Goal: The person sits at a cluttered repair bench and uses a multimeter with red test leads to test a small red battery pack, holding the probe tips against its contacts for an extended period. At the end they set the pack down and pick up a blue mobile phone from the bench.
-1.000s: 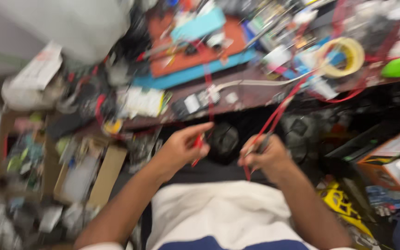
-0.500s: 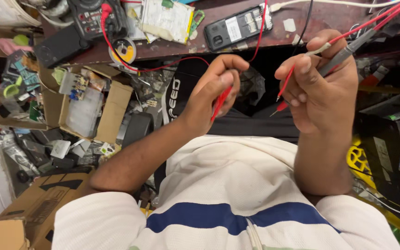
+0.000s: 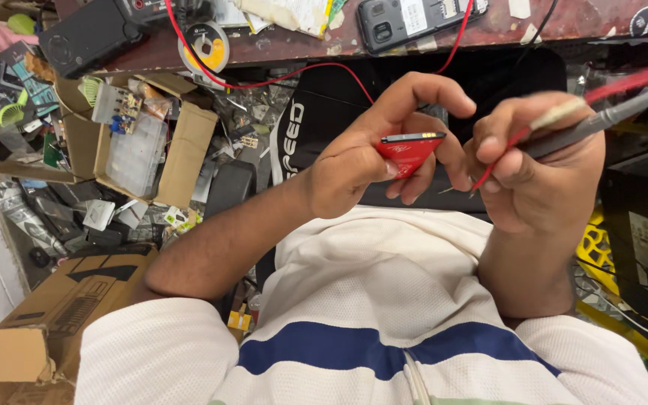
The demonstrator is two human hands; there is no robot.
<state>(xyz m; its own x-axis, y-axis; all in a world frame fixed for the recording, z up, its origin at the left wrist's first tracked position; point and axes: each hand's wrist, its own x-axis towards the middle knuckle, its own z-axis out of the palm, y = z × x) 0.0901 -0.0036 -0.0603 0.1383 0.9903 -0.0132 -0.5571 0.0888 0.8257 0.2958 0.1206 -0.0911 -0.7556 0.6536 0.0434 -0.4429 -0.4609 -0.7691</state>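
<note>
— What's in the hands?

— A small flat red battery [image 3: 408, 152], held above the lap, near the tabletop [image 3: 564, 26] edge. The left hand [image 3: 373, 154] has its grip closed on it, thumb beneath, fingers curled over the far edge.

— And the right hand [image 3: 538, 169]?

— Closed around two probes, one red [image 3: 523, 135], one grey [image 3: 594, 124], tips pointing left towards the battery, just beside it.

— Anything labelled around?

— A dark phone [image 3: 414, 21] lies back-up on the far tabletop, with a white rectangular sticker. On the left, an open cardboard box [image 3: 189, 146] holds a clear plastic case [image 3: 133, 154]; a larger brown carton [image 3: 61, 307] with black print sits near left.
</note>
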